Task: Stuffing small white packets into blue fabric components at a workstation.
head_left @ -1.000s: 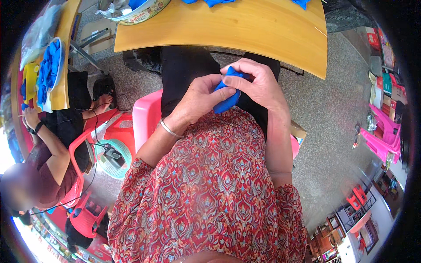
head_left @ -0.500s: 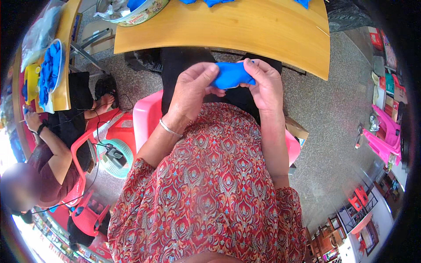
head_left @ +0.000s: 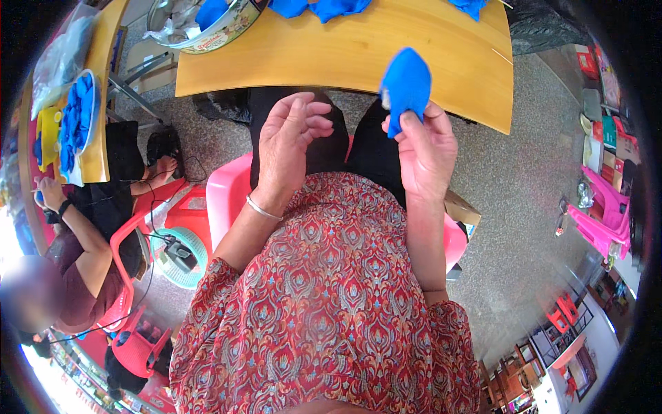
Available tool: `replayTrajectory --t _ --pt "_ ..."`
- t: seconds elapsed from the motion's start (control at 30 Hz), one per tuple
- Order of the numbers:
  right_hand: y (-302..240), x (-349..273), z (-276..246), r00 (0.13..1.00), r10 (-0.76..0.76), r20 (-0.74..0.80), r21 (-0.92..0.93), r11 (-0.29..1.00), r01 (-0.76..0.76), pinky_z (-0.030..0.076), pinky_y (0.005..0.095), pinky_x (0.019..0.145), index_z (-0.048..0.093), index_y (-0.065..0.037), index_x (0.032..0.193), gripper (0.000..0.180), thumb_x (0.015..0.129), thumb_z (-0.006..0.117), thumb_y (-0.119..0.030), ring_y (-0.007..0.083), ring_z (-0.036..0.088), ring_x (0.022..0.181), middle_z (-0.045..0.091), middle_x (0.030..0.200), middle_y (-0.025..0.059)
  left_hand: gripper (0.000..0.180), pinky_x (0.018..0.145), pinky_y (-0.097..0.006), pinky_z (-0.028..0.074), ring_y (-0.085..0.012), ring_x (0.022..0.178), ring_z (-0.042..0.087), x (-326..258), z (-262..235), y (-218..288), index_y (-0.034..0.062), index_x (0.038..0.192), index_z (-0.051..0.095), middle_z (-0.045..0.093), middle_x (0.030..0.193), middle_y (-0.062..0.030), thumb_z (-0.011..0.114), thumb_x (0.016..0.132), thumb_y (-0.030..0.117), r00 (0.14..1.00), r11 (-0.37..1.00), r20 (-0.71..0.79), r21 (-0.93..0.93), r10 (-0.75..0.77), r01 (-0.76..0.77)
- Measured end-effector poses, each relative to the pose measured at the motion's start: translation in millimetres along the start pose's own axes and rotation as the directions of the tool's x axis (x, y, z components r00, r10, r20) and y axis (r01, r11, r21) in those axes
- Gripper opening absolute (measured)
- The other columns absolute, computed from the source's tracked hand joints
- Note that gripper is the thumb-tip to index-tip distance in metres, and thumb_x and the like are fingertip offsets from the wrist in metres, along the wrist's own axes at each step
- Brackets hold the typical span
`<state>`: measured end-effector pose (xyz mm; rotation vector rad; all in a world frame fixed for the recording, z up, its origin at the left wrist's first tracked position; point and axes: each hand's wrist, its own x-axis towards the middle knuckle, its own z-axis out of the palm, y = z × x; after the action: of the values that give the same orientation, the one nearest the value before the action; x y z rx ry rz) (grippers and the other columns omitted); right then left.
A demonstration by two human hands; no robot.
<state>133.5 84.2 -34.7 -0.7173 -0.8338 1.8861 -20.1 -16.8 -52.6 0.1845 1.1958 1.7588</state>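
Note:
A small blue cloth piece (head_left: 407,84), rounded at its far end and narrowing toward the fingers, stands up from my right hand (head_left: 427,148). The thumb and fingers of that hand pinch its lower end, in front of the wooden table's near edge. A pale patch shows on the left side of the cloth. My left hand (head_left: 286,141), with a silver bangle at the wrist, is held above my lap, apart from the cloth. Its fingers are loosely curled and spread, with nothing in them. More blue cloth pieces (head_left: 338,8) lie at the table's far edge.
The wooden table (head_left: 345,62) spans the space ahead. On its left stands a round basin (head_left: 214,43) with blue cloth and plastic inside. At the left, a person (head_left: 86,255) sits beside another table holding a tray of blue pieces (head_left: 77,124). A turquoise basket (head_left: 181,259) is nearby.
My left hand has let go of the blue cloth piece and drawn back to the left. My right hand has raised the piece and turned it upright, toward the table.

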Motion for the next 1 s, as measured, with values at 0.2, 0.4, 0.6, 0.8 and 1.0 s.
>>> replayTrajectory --t 0.2,0.4,0.6,0.8,1.0 --pt "35.2 -0.4 -34.6 0.956 0.221 -0.195 -0.096 0.965 -0.243 0.057 0.0329 0.069 0.058 0.004 0.105 0.023 0.087 0.066 -0.007 0.0170 0.064 0.074 0.065 0.091 0.0109 0.025 0.073 -0.030 0.053 -0.0155 0.079 0.063 -0.2 1.8 -8.8 0.0000 0.113 0.052 0.065 0.098 -0.0121 0.054 0.097 0.019 0.992 0.992 -0.008 0.004 -0.125 0.125" --pt "25.5 1.7 -32.2 0.951 0.207 -0.231 -0.066 0.971 -0.228 0.056 0.0332 0.068 0.058 0.002 0.105 0.020 0.088 0.064 -0.007 0.0167 0.064 0.074 0.065 0.092 0.0103 0.027 0.078 -0.031 0.053 -0.0158 0.085 0.062 0.5 9.1 -10.8 -0.0010 0.116 0.055 0.065 0.102 -0.0111 0.052 0.098 0.019 0.995 0.987 0.021 0.130 -0.095 0.092" --pt "26.9 -8.2 -27.5 0.934 0.354 -0.051 0.019 0.935 -0.353 0.055 0.0315 0.071 0.057 0.004 0.106 0.024 0.089 0.065 -0.012 0.0161 0.064 0.077 0.065 0.090 0.0092 0.031 0.084 -0.029 0.051 -0.0166 0.095 0.062 4.4 17.1 -25.1 -0.0028 0.119 0.055 0.063 0.107 -0.0107 0.053 0.097 0.020 0.974 0.956 0.094 0.229 -0.206 0.181" --pt "28.2 -9.5 -31.8 0.887 0.461 0.019 0.136 0.878 -0.459 0.056 0.0314 0.072 0.058 0.002 0.106 0.023 0.089 0.065 -0.012 0.0172 0.064 0.081 0.065 0.094 0.0102 0.032 0.081 -0.030 0.052 -0.0164 0.092 0.062 4.5 26.0 -17.5 -0.0031 0.117 0.055 0.064 0.103 -0.0096 0.055 0.096 0.021 0.965 0.971 0.149 0.139 -0.215 0.195" --pt "26.3 -15.7 -18.9 0.929 0.370 -0.009 -0.194 0.911 -0.365 0.055 0.0290 0.073 0.056 0.005 0.111 0.032 0.087 0.068 -0.013 0.0156 0.063 0.087 0.064 0.095 0.0094 0.023 0.077 -0.027 0.051 -0.0124 0.082 0.062 1.8 23.2 -17.8 -0.0025 0.106 0.061 0.066 0.093 -0.0058 0.061 0.093 0.017 0.991 0.954 0.067 0.285 -0.118 0.094"
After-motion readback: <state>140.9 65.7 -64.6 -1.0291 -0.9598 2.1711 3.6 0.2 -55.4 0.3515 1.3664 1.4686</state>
